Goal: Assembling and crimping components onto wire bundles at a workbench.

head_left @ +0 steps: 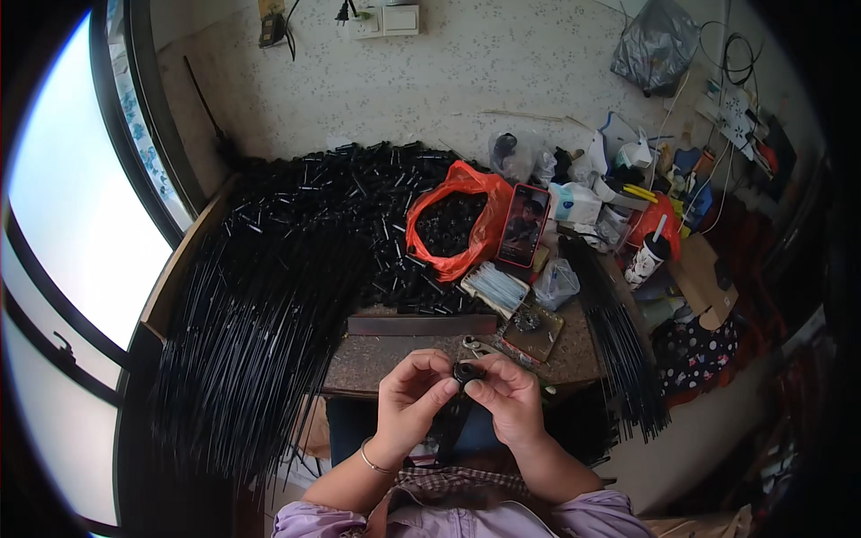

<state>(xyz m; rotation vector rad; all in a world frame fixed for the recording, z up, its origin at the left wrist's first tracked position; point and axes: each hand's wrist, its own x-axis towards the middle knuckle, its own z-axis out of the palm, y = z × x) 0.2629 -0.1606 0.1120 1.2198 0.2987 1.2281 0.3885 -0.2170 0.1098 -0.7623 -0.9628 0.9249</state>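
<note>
Between both my hands, near the table's front edge, is a small black round part (pixel 465 371) with a hole in its middle. My left hand (pixel 417 394) pinches it from the left with thumb and fingers. From the other side my right hand (pixel 507 394) grips the same part, thumb in front. Something dark hangs below it, but I cannot make out whether it is joined on. Just beyond my fingers lies a metal tool (pixel 477 345), partly hidden. A long dark bar (pixel 421 325) lies across the table behind my left hand.
Long thin black rods (pixel 242 332) overhang the left edge; more rods (pixel 619 359) lie right. Behind are heaped black tubular parts (pixel 314 197), a red bag (pixel 489 206) of small black pieces, a propped phone (pixel 523 226), a box of pale sticks (pixel 496 287) and a patterned cup (pixel 646 262).
</note>
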